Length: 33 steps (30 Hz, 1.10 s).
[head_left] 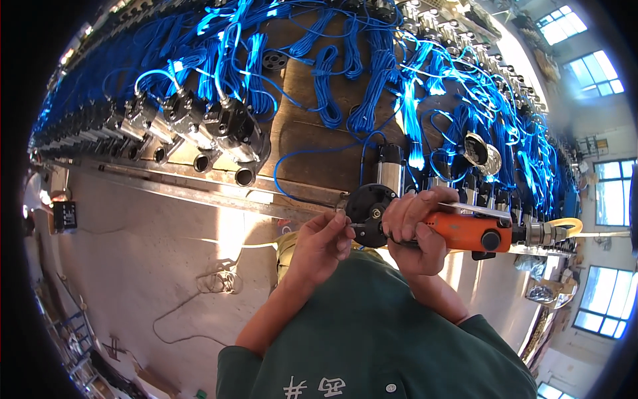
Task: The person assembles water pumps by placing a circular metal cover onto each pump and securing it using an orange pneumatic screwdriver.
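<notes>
My right hand (417, 229) is wrapped round an orange air-powered tool (458, 231) with a silver lever along its side. The tool lies sideways, its front end pointing left and a metal hose coupling (541, 233) at its right end. My left hand (320, 245) has thumb and fingers pinched together beside the tool's front end; what they hold is too small to make out. Just beyond both hands is the round black end piece (367, 199) of a pump. Its silver cylinder (391, 169) points away from me, and my right fingers partly cover the end piece.
Pumps with black ends (236, 133) line the bench on the left, more on the right. Coiled blue cables (325, 86) cover much of the wooden bench top (312, 163). A metal rail (186, 179) edges the bench. A yellow hose (568, 225) runs right; a cord (222, 280) lies on the floor.
</notes>
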{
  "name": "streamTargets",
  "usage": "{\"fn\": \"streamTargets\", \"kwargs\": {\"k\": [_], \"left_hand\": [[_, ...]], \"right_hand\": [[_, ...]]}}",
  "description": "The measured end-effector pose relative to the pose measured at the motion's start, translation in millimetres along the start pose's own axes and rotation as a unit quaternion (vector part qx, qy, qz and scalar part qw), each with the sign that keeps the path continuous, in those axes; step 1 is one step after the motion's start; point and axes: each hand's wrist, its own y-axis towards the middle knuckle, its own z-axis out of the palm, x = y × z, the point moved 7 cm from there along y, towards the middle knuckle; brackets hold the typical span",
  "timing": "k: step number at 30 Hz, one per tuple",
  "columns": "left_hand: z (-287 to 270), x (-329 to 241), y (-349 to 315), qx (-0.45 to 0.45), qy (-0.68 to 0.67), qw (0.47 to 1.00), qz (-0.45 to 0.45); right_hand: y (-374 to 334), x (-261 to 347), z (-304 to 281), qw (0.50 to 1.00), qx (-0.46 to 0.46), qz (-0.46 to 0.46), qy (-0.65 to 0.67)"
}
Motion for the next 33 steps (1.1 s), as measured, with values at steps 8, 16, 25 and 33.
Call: {"fn": "streamTargets", "kwargs": {"k": [8, 16, 25, 33], "left_hand": [[8, 6, 3, -0.014, 0.004, 1.0, -0.02], [9, 8, 13, -0.009, 0.029, 0.999, -0.039], [1, -24, 37, -0.055, 0.362, 0.906, 0.213], [-50, 3, 41, -0.165, 0.0, 0.981, 0.097]], "right_hand": [[2, -1, -5, 1.0, -0.001, 0.006, -0.005], [3, -6, -6, 0.999, 0.033, 0.013, -0.005], [-2, -40, -29, 0.99, 0.005, 0.078, -0.118], [-4, -51, -19, 0.978, 0.065, 0.098, -0.174]]}}
